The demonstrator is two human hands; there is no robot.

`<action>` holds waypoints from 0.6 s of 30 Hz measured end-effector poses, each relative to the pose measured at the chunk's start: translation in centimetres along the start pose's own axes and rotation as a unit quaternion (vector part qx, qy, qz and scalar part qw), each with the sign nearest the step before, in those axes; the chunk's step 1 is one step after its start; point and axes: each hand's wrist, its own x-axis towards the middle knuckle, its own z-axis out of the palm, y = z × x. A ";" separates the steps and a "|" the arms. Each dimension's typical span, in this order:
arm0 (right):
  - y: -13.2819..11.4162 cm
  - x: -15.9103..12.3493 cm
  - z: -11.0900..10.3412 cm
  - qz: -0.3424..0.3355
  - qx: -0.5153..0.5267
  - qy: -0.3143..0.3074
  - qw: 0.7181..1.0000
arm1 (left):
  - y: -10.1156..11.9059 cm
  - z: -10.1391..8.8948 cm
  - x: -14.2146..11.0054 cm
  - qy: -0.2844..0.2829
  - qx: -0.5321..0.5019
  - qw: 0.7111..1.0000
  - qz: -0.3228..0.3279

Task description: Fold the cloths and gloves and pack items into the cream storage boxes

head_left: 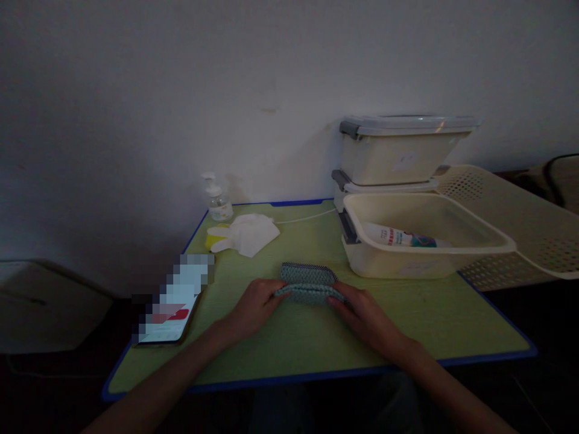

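A grey-green textured cloth (309,293) with a dark checked edge is folded over itself at the middle of the table. My left hand (257,304) pinches its left end between thumb and fingers. At the cloth's right end, my right hand (364,313) grips the fold in the same way. The front fold stands slightly raised between both hands, with the back part lying flat behind it. My fingertips are partly hidden by the cloth.
On the green table (280,355) lie a lit phone (174,301) at left and a white tissue (253,234). A pump bottle (219,202) stands behind. At right are an open cream bin (407,262) holding a white tube (398,235), stacked lidded boxes (398,157) and a perforated basket (511,205).
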 end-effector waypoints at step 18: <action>-0.6 3.8 -0.1 0.158 -0.163 -0.017 0.974 | -0.5 0.6 5.3 0.059 0.038 0.992 -0.108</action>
